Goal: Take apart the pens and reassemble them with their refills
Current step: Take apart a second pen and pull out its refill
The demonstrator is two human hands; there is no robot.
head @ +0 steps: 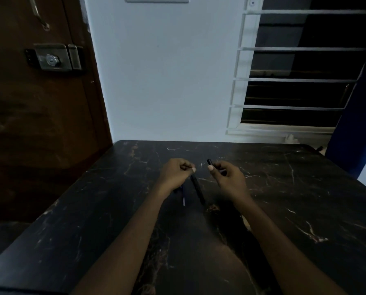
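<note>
Left hand [175, 172] grip clenched on black pen barrel [197, 189], right hand [226, 175] grip grasping pen cap [210, 162], dark marble table [284, 188]

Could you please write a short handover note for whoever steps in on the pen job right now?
Left hand: closed above the table, pinching the upper end of a long black pen body that slants down toward the person.
Right hand: closed on a short black pen piece, its end poking up past the thumb; a thin pale part also seems to be in the fingers, too small to identify.
On the dark marble table: a thin bluish pen part lies below the left hand.
Done: one pen looks pulled apart.
Left: reassembling it with its refill. No other pens are visible.
</note>
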